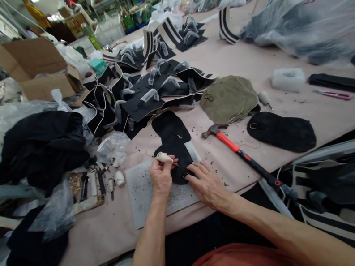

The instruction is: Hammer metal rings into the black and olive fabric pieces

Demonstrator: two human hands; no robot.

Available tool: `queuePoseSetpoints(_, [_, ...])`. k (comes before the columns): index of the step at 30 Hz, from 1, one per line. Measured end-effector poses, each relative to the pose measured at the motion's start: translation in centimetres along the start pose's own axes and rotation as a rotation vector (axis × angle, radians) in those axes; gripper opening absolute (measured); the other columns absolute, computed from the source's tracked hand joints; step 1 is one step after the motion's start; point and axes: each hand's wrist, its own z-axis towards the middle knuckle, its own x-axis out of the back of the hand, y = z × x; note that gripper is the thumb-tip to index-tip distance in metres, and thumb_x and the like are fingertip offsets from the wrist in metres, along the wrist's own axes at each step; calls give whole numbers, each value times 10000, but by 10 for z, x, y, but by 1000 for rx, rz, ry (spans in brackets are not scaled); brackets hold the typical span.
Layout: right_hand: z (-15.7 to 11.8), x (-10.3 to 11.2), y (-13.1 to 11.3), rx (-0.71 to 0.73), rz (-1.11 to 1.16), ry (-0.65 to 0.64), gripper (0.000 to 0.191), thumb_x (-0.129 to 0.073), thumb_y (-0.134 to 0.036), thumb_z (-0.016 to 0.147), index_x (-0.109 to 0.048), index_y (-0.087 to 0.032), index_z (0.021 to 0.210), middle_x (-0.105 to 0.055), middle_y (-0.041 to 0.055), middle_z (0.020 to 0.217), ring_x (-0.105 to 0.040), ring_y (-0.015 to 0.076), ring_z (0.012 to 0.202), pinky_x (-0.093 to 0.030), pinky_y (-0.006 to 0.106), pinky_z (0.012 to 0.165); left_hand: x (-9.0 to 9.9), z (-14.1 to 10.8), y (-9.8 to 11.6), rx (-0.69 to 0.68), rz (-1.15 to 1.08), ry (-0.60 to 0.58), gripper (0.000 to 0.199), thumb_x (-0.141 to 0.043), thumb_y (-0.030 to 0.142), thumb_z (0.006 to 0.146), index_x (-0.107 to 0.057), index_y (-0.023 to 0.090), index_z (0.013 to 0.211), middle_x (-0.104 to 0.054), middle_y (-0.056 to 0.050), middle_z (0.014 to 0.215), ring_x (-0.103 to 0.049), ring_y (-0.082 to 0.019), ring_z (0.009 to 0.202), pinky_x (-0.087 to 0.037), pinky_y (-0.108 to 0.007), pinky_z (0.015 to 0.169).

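Note:
My left hand (162, 177) is closed round the pale, wrapped handle of an awl (164, 157). The awl's tip points toward a black fabric piece (177, 169) and is too small to make out clearly. That piece lies on a grey-white board (144, 197) dotted with dark specks. On its right edge rests my right hand (208, 184), fingers stretched out beside a small metal ring (185, 175). A second black piece (170, 127) with a ring lies just behind, overlapping it. To the right is a claw hammer (228, 140) with a red and black handle.
Black strapped pieces (143, 93) are heaped behind. Olive pieces (229, 97), another awl (264, 99), a black piece with a ring (281, 131) and tweezers (332, 94) lie right. Hand tools (94, 183) and dark cloth (40, 147) lie left. A bin (343, 148) stands below the right edge.

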Motion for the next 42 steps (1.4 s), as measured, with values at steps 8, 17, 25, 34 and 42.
queuePoseSetpoints(8, [-6, 4, -2, -2, -27, -47, 388, -496, -159, 949, -631, -199, 1310, -569, 123, 1426, -473, 296, 1282, -361, 454, 1069, -2, -5, 0, -23, -48, 9, 450, -809, 469, 758, -621, 144, 1007, -743, -87, 930, -750, -204, 767, -608, -305, 711])
queuePoseSetpoints(17, [-4, 2, -3, -59, 10, -73, 385, -501, -222, 966, -617, -246, 1332, -559, 104, 1428, -459, 284, 1284, -324, 454, 1084, 4, -10, -3, 0, -25, -6, 472, -783, 515, 776, -604, 152, 1019, -744, -80, 917, -756, -208, 764, -611, -308, 711])
queuePoseSetpoints(25, [-3, 3, -4, -70, 30, -56, 379, -512, -214, 955, -631, -233, 1315, -569, 108, 1418, -475, 287, 1272, -340, 470, 1087, 2, -6, -2, 26, 13, -42, 457, -770, 516, 790, -594, 151, 1002, -739, -72, 888, -754, -210, 760, -604, -298, 691])
queuePoseSetpoints(34, [-4, 3, -4, -82, 46, -78, 400, -510, -197, 945, -624, -234, 1327, -557, 111, 1433, -465, 297, 1289, -337, 485, 1095, 1, -4, -7, 7, 70, -56, 385, -727, 501, 828, -597, 165, 963, -736, -72, 894, -750, -212, 773, -596, -301, 689])
queuePoseSetpoints(42, [-4, 4, -3, -54, 133, -44, 373, -504, -214, 953, -635, -225, 1303, -584, 112, 1390, -486, 306, 1263, -380, 496, 1068, -2, -11, -9, -244, 455, -26, 142, -658, 323, 876, -608, 208, 941, -748, -70, 850, -725, -234, 789, -557, -334, 748])
